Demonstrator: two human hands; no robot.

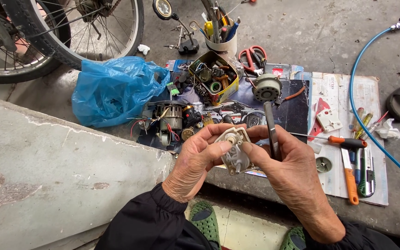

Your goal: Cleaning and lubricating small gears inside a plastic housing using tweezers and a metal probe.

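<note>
Both my hands hold a small beige plastic gear housing (235, 149) up in front of me, its white gears showing. My left hand (199, 158) grips its left side with the thumb across the front. My right hand (287, 163) supports the right side and also clasps dark metal tweezers (271, 130) that point upward. Just beyond the hands, an electric motor with red wires (168, 119) lies on the printed paper sheets (334, 176).
On the ground lie a blue plastic bag (113, 89), a tin of small parts (212, 75), a cup of tools (221, 42), red scissors (253, 56), a round motor part (267, 87), orange-handled screwdrivers (348, 143), a blue hose (362, 125). A bicycle wheel (65, 37) stands far left.
</note>
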